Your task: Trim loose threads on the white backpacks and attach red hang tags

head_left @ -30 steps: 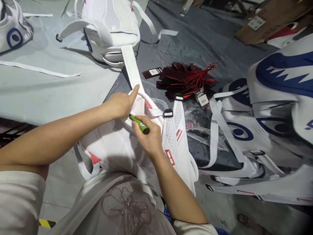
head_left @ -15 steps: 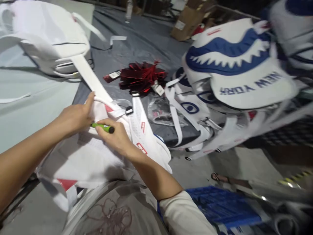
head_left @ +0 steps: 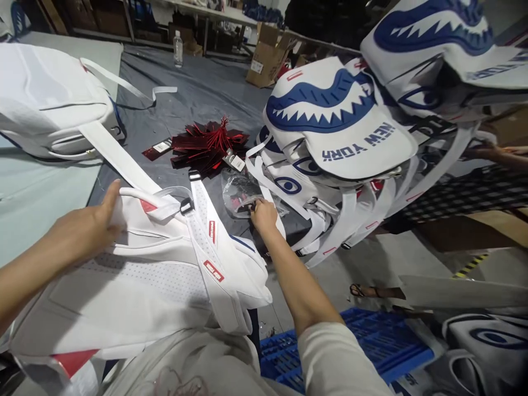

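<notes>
A white backpack (head_left: pixel 136 275) lies face down at the table edge, gripped at its top by the left hand (head_left: pixel 84 231). A clear plastic bag (head_left: pixel 241 193) beside shark-print backpacks (head_left: pixel 334 118) is pinched by the right hand (head_left: pixel 264 214). Tagging seems underway; lifting something from it likely follows.

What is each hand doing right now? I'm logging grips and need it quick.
Left hand: closed on the top edge of the white backpack.
Right hand: at the clear plastic bag; grip cannot be told.
</notes>
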Tool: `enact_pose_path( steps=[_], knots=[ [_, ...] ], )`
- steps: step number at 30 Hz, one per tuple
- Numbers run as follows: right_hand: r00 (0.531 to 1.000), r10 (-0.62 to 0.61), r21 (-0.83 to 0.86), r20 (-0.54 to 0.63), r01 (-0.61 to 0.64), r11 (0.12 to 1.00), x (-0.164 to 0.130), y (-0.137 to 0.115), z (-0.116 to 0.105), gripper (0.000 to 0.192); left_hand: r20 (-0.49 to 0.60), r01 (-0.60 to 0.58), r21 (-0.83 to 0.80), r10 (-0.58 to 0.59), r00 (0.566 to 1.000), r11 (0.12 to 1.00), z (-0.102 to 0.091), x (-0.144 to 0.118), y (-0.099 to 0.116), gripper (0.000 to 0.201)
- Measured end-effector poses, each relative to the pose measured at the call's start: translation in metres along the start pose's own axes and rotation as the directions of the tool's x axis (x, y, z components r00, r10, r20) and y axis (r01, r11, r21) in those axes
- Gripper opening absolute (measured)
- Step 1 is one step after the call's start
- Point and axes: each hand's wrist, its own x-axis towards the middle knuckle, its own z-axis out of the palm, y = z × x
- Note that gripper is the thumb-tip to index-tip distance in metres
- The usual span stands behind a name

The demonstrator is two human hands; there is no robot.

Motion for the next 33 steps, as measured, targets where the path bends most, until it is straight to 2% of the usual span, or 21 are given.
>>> enact_pose_path(
  steps=[3,7,11,14,18,20,22,23,24,25,26,27,28,29,30,31,32,33],
  knots=[
    [1.0,-0.003,-0.072,0.016,0.005,0.997,0.014,-0.005,0.008,0.04,0.003,0.01,-0.046,-0.009,1.0,0.999,0.0,0.0,0.0,0.078],
    [0.993,-0.112,-0.14,0.046,0.118,0.983,0.012,0.002,0.015,0.027,0.031,0.031,-0.055,-0.029,0.999,0.998,0.001,0.003,0.0,0.078],
    [0.983,-0.18,-0.177,0.016,0.18,0.968,0.005,0.011,0.024,0.036,0.057,0.041,-0.035,-0.038,0.998,0.999,0.002,0.007,0.001,0.079],
    [0.967,-0.252,-0.171,0.033,0.254,0.952,0.002,0.015,0.025,0.034,0.06,0.045,-0.026,-0.043,0.997,0.999,0.0,0.006,0.002,0.08],
    [0.934,-0.351,-0.14,0.065,0.357,0.923,-0.006,0.025,0.012,0.029,0.066,0.05,-0.027,-0.048,0.997,0.998,-0.005,0.0,0.004,0.079],
    [0.924,-0.379,-0.131,0.052,0.383,0.915,-0.015,0.032,0.002,0.035,0.034,0.032,-0.035,-0.031,0.999,0.999,-0.006,-0.003,0.003,0.076],
    [0.913,-0.406,-0.108,-0.031,0.401,0.91,-0.029,0.036,-0.01,0.045,-0.002,0.0,-0.063,0.0,1.0,0.998,-0.005,-0.005,0.001,0.073],
    [0.894,-0.43,-0.075,-0.127,0.424,0.903,-0.038,0.036,-0.016,0.048,-0.027,-0.02,-0.096,0.018,0.999,0.995,-0.004,-0.006,0.001,0.073],
    [0.85,-0.459,-0.03,-0.257,0.468,0.883,-0.048,0.034,-0.023,0.048,-0.075,-0.035,-0.135,0.025,0.997,0.99,-0.002,-0.008,0.001,0.074],
    [0.776,-0.485,0.015,-0.403,0.536,0.844,-0.059,0.03,-0.03,0.046,-0.158,-0.049,-0.171,0.021,0.987,0.984,-0.001,-0.01,0.003,0.075],
    [0.672,-0.503,0.045,-0.542,0.622,0.782,-0.07,0.024,-0.038,0.044,-0.291,-0.077,-0.205,0.015,0.957,0.976,0.001,-0.014,0.006,0.074],
    [0.558,-0.515,0.052,-0.651,0.709,0.704,-0.081,0.015,-0.046,0.042,-0.451,-0.123,-0.234,0.004,0.892,0.965,0.003,-0.019,0.012,0.07],
    [0.454,-0.529,0.037,-0.717,0.783,0.621,-0.092,0.005,-0.055,0.041,-0.598,-0.193,-0.261,-0.001,0.802,0.946,0.005,-0.025,0.019,0.065],
    [0.366,-0.547,0.014,-0.753,0.84,0.543,-0.102,-0.006,-0.064,0.042,-0.701,-0.295,-0.292,0.006,0.713,0.91,0.006,-0.032,0.027,0.059],
    [0.294,-0.572,-0.012,-0.766,0.883,0.47,-0.112,-0.018,-0.073,0.042,-0.748,-0.414,-0.342,0.023,0.664,0.843,0.007,-0.039,0.037,0.053],
    [0.234,-0.602,-0.037,-0.764,0.915,0.402,-0.121,-0.03,-0.081,0.043,-0.741,-0.527,-0.422,0.054,0.669,0.737,0.009,-0.045,0.047,0.048],
    [0.183,-0.633,-0.056,-0.752,0.939,0.339,-0.129,-0.041,-0.088,0.044,-0.689,-0.599,-0.528,0.109,0.716,0.602,0.011,-0.051,0.056,0.042],
    [0.145,-0.661,-0.066,-0.736,0.957,0.284,-0.135,-0.051,-0.093,0.045,-0.605,-0.609,-0.647,0.178,0.776,0.459,0.013,-0.056,0.063,0.036]
  ],
)
